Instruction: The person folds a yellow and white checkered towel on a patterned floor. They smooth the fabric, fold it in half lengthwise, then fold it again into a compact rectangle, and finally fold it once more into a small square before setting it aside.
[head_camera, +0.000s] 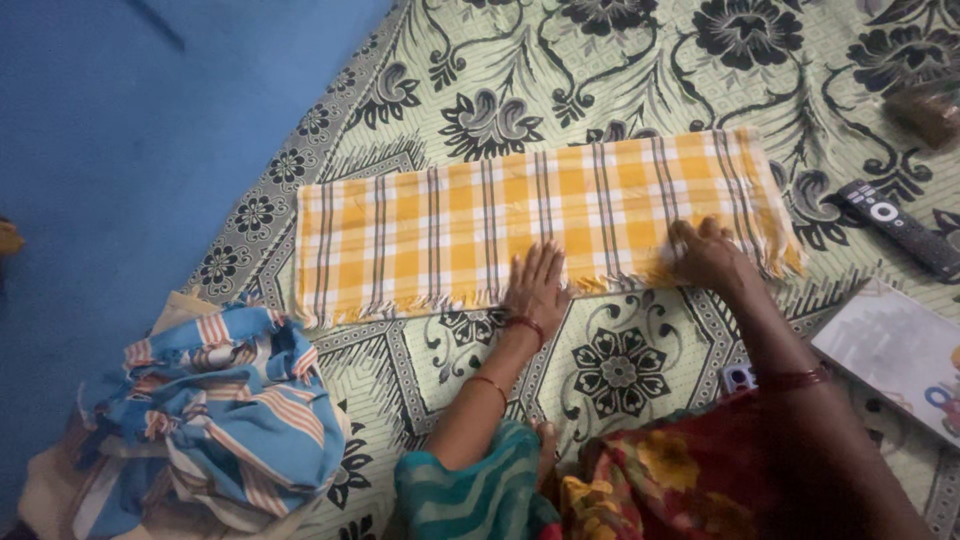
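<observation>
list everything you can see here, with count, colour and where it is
checked towel: 1, yellow and white with dark stripes, folded into a long strip and lying flat on the bedsheet, centre
bedsheet: 1, pale green with black flowers, covers most of the view
crumpled cloth: 1, blue with orange and white stripes, bottom left
remote control: 1, black, on the sheet at the right
booklet: 1, white, lower right edge
blue surface: 1, left, beyond the sheet
left hand: 1, flat on the towel's near fringed edge, red bangles at the wrist
right hand: 1, pressing the towel's right end
</observation>
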